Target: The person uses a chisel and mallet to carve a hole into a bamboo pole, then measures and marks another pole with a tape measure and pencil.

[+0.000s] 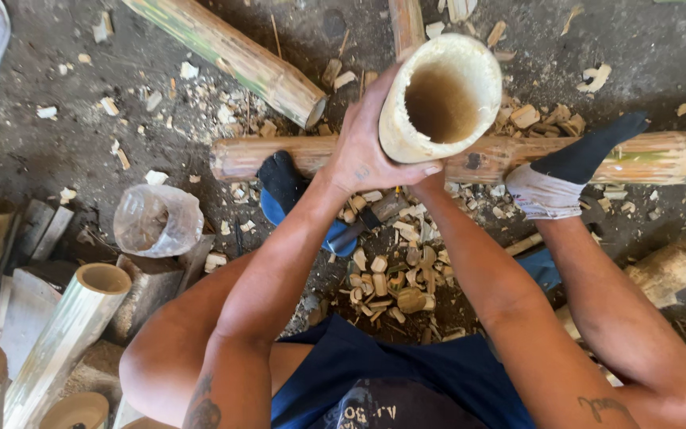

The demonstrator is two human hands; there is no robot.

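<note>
Slippage looks the main risk, since the left hand [367, 147] alone visibly clamps the hollow bamboo tube [442, 99] above the horizontal pole [518, 156], while the right hand's grip behind it cannot be told.

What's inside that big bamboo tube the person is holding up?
The bamboo tube looks hollow: pale rim, bare brownish walls, nothing in it. Its deepest part is in shadow. The left hand wraps its side; the right hand is hidden behind it.
</note>
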